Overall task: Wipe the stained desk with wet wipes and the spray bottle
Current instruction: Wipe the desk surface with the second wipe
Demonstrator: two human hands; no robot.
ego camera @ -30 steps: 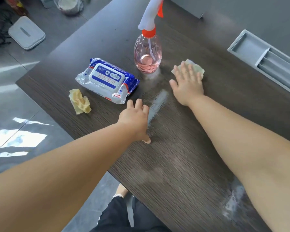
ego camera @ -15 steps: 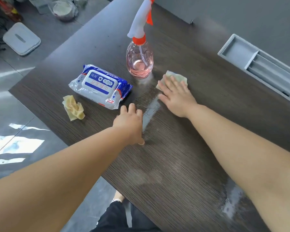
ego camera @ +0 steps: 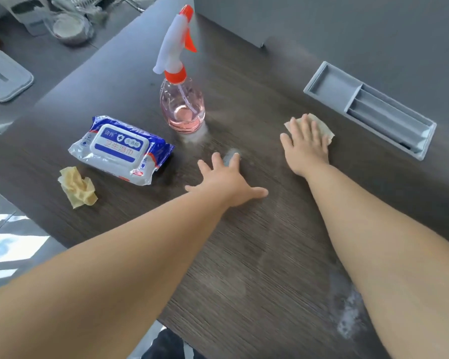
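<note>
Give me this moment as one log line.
phase: wiping | right hand: pressing wipe flat on desk | left hand: flat on desk | spray bottle: upright, untouched | white residue: beside right forearm

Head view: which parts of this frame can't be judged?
Head view only:
1. Wipe: mostly covered by the right hand pressing it; underside unseen.
2. White smear at the near right of the desk: partly hidden behind the right forearm.
3. Pale patch by the left hand: fingers cover part of it.
4. Clutter top left: cut off by the frame edge, blurred.
</note>
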